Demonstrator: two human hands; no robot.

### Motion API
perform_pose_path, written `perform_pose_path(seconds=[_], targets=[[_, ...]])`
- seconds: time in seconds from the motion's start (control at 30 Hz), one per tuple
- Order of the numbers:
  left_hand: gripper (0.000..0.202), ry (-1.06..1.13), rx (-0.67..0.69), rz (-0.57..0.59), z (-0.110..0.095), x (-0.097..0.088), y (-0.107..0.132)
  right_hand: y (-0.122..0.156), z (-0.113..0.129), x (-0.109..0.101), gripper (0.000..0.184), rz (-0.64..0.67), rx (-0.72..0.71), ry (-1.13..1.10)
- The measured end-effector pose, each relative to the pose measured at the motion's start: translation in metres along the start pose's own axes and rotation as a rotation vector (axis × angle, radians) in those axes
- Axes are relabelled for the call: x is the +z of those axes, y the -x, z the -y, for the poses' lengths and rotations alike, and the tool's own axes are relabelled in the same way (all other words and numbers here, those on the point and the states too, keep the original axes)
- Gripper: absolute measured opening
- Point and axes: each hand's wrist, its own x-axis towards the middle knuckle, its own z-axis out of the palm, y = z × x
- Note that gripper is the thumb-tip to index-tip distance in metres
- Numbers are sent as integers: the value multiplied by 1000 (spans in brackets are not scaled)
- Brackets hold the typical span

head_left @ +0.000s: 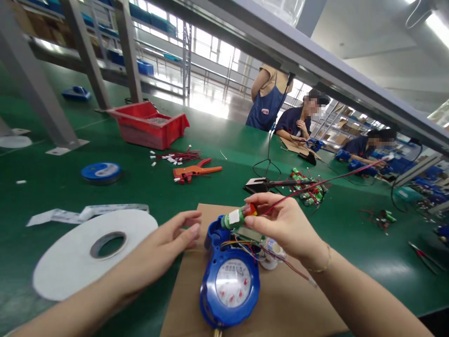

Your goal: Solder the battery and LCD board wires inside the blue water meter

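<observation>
My right hand (280,222) pinches a green battery (233,218) with a white label and a red-and-yellow end. Red and dark wires trail from it toward the upper right. The battery's far end sits at the mouth of a round recess in a blue water meter (229,285); how deep it reaches I cannot tell. Beside the recess lies a green circuit board (249,235) with thin coloured wires. My left hand (175,236) is held just left of the meter, fingers apart, with nothing in it. The meter lies on a brown cardboard sheet (185,299).
A big roll of white labels (70,262) lies at left. Beyond are a blue round tin (101,172), orange wire strippers (196,171), a red bin (147,133), and a pile of batteries (307,187). Metal posts rise at left; several co-workers are farther back.
</observation>
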Motion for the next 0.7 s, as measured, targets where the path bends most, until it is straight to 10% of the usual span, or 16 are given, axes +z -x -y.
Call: perform_pose_path(seconds=[0.17,0.7], targets=[[56,376,-154,256,3,34,-5,-15,-6,3,31,78,114,304],[56,675,-234,333,22,28,-7,-32,-17,21,22,158,-41,886]])
